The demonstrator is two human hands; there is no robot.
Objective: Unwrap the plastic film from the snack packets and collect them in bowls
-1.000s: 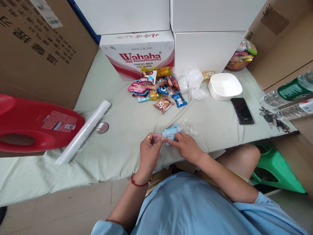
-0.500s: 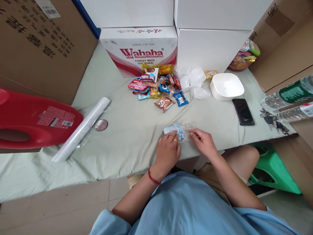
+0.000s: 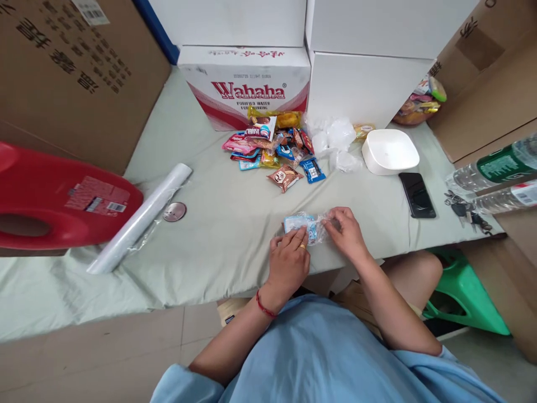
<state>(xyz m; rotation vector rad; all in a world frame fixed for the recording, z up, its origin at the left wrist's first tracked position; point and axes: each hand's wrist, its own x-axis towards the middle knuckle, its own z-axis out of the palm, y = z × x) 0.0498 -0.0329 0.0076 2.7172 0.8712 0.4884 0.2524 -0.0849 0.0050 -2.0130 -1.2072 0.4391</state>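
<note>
A small blue-and-white packet [image 3: 298, 224] lies on the cloth-covered table in front of me, inside crinkled clear plastic wrap [image 3: 322, 228]. My left hand [image 3: 290, 258], with a ring and a red bracelet, rests its outstretched fingers on the packet's near edge. At the packet's right end, my right hand [image 3: 347, 230] pinches the loose wrap between thumb and fingers. Beyond the hands sits a heap of wrapped snacks [image 3: 268, 143], with a brown snack packet [image 3: 285, 178] nearest to me. Crumpled clear plastic [image 3: 338, 137] lies beside that heap.
Left are a red jug [image 3: 62, 196], a plastic film roll [image 3: 140, 218] and a round metal disc [image 3: 175, 211]. Right are a white bowl [image 3: 390, 151], phone [image 3: 417, 195], keys [image 3: 467, 212] and water bottles [image 3: 495, 168]. A Wahaha box [image 3: 247, 84] and white boxes stand behind.
My right hand has shifted slightly left and up, its fingers now curled closer over the wrap. The left hand stays on the packet. The view has shifted slightly.
</note>
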